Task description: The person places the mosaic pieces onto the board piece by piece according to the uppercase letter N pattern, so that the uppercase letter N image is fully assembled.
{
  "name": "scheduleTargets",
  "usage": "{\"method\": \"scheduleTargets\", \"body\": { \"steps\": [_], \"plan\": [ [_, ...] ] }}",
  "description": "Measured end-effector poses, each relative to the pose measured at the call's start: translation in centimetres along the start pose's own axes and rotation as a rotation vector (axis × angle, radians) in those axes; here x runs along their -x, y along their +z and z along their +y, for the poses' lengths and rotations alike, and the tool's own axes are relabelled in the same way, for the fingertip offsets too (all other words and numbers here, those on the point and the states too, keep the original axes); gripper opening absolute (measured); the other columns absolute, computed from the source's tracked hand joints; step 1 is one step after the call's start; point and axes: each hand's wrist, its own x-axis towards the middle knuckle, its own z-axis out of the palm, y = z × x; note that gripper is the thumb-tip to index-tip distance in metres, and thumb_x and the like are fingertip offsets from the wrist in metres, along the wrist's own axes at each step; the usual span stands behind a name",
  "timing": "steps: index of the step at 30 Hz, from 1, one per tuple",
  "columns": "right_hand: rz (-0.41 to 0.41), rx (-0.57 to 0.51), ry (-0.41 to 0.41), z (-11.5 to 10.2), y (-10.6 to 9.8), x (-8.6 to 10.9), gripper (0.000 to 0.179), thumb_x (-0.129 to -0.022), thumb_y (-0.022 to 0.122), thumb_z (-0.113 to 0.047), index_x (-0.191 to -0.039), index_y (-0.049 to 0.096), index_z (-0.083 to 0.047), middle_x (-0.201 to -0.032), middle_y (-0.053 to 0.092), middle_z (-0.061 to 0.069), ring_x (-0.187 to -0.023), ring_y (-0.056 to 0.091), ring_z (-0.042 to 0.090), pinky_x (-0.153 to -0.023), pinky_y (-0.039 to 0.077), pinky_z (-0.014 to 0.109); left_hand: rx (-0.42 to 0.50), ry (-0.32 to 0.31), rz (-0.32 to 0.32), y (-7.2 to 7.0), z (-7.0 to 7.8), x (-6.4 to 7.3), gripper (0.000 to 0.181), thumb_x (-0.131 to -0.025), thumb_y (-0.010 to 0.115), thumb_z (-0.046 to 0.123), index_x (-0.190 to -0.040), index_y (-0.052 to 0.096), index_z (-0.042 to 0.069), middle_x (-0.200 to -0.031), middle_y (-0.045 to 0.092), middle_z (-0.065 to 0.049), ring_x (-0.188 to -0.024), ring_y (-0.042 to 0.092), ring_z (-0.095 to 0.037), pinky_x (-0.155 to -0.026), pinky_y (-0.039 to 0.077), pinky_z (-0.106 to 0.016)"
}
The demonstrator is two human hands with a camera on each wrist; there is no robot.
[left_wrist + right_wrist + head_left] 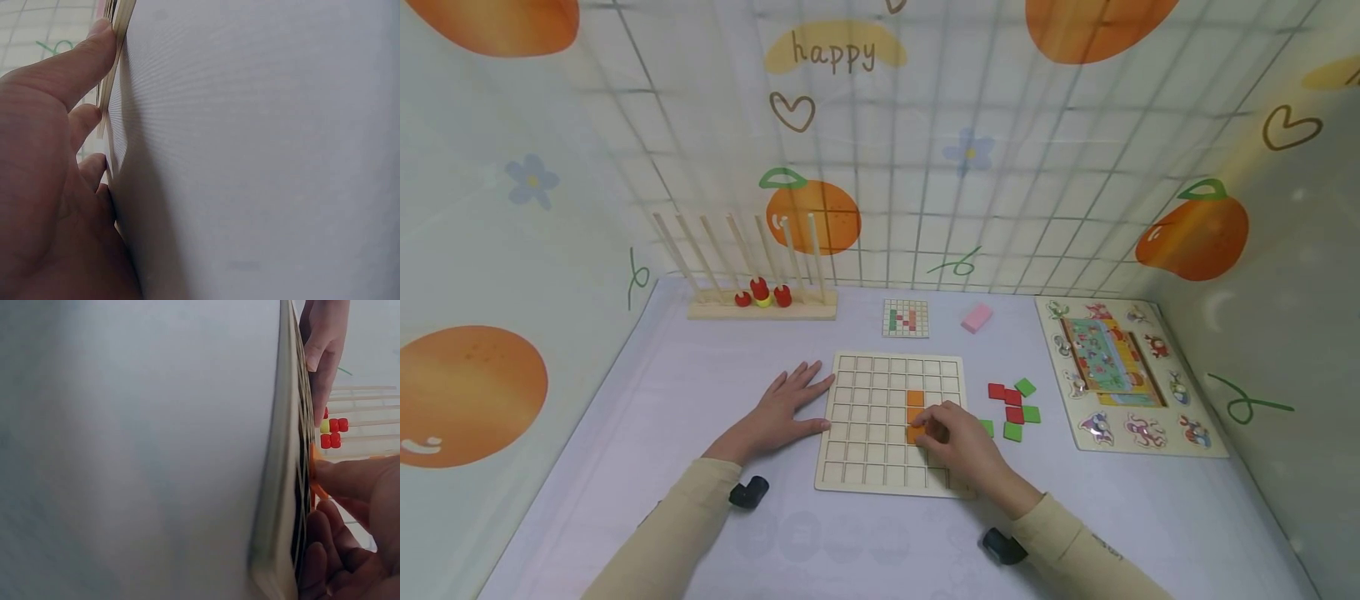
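A wooden grid board (871, 454) lies flat on the white table. My left hand (780, 410) rests beside its left edge, fingers spread, with thumb and index fingertip at the rim. Over the board's right half, my right hand (958, 442) pinches an orange square tile (317, 478) between thumb and finger; the tile is tilted at the grid surface. Another orange tile (915, 398) sits in a grid cell farther up the same column, with more orange below it by the fingertips. The right hand hides part of the board's lower right.
Loose red tiles (996, 391) and green tiles (1032, 414) lie right of the board. Behind it are a small pattern card (906, 318) and a pink block (977, 317). A peg rack with beads (762, 312) stands back left, a picture puzzle board (1120, 429) at right.
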Motion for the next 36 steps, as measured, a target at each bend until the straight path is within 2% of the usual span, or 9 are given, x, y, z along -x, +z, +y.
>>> {"method": "scheduleTargets", "body": {
  "steps": [22,31,36],
  "plan": [
    [-0.003,-0.033,0.029,0.0,-0.2,0.2,0.021,-0.088,0.081,-0.013,-0.105,0.075,-0.023,-0.085,0.057,-0.013,-0.078,0.055,0.007,-0.068,0.052,0.022,0.002,0.011,0.009,0.0,-0.1,0.0,0.082,-0.093,0.069,0.053,-0.16,0.034,0.024,-0.17,0.015,-0.006,-0.157,0.005,-0.031,-0.125,0.002,-0.054],
    [0.012,-0.05,0.073,0.2,-0.8,0.6,0.023,-0.086,0.083,-0.015,-0.106,0.075,-0.024,-0.086,0.06,-0.013,-0.08,0.057,0.008,-0.072,0.054,0.023,0.005,0.004,0.007,0.0,0.1,0.0,0.082,-0.092,0.069,0.054,-0.16,0.034,0.025,-0.17,0.015,-0.005,-0.157,0.005,-0.03,-0.125,0.001,-0.053],
    [0.017,-0.057,0.072,0.6,-1.2,0.9,0.022,-0.089,0.08,-0.013,-0.107,0.075,-0.023,-0.086,0.06,-0.013,-0.08,0.057,0.009,-0.072,0.054,0.023,0.004,0.004,0.007,-0.1,0.2,0.0,0.082,-0.092,0.07,0.053,-0.16,0.034,0.024,-0.17,0.015,-0.006,-0.157,0.005,-0.031,-0.125,0.001,-0.054]
  ]
}}
